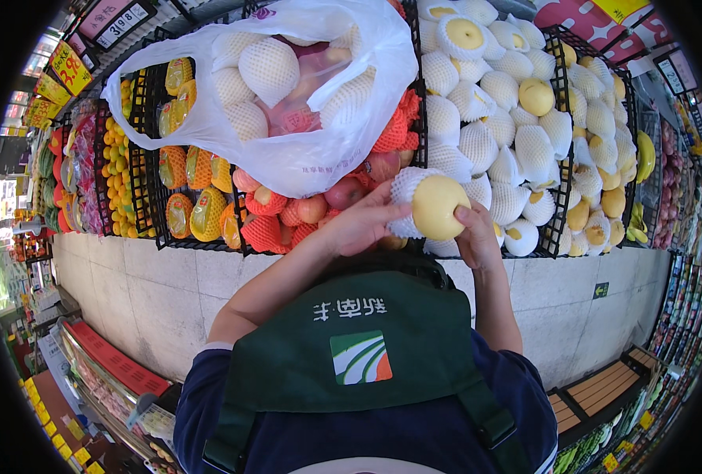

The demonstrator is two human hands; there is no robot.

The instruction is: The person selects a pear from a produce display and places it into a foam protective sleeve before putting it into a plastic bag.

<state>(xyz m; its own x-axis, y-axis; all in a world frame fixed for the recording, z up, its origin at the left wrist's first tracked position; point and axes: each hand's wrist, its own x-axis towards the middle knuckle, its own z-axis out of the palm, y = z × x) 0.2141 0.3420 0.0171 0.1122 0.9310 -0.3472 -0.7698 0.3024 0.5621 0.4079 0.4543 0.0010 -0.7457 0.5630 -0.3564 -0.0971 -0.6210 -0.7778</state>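
Between both hands is a round yellow pear (pixel 443 208), half out of a white foam net sleeve (pixel 403 188). My left hand (pixel 360 222) grips the sleeved side, fingers on the foam. On the bare side, my right hand (pixel 476 230) holds the fruit with the thumb on its skin. Just beyond my hands, a white plastic bag (pixel 268 155) lies wide open over the fruit crates, with several foam-sleeved fruits (pixel 269 70) inside. To the right of the bag, a black crate holds many sleeved pears (pixel 520 151), one of them a bare yellow pear (pixel 536 97).
Red apples (pixel 346 192) in red foam nets lie under the bag. Left of them are netted yellow fruits (pixel 207 214) and small orange citrus (pixel 116 172). Another pear crate (pixel 600 142) and bananas (pixel 645 157) stand right. Tiled floor (pixel 161 284) and a wooden-slatted rack (pixel 602 382) lie behind me.
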